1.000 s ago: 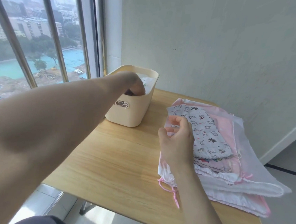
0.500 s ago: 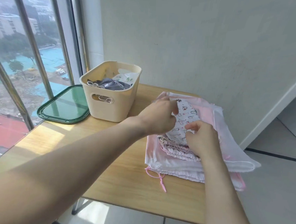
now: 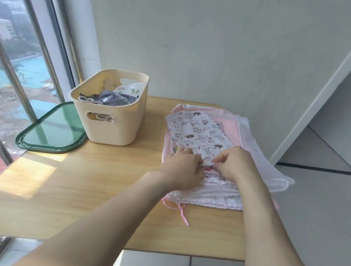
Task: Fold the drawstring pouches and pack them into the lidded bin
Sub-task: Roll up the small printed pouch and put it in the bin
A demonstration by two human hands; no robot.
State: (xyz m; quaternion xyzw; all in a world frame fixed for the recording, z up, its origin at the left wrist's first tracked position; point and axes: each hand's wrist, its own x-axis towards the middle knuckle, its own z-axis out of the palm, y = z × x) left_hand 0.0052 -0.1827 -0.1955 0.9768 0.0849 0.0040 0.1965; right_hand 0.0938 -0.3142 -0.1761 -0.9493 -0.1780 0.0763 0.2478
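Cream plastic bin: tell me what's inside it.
The cream plastic bin holds folded fabric pouches: a grey patterned pouch in front, a white leaf-print pouch behind. A white drawstring cord shows through the handle slot. Anything beneath them is covered.

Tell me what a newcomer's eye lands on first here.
Both hands, left hand and right hand, pinch the near edge of the cartoon-print pouch atop the pink and white pile at the table's right. Behind to the left stands the cream bin, partly filled, its green lid lying beside it.
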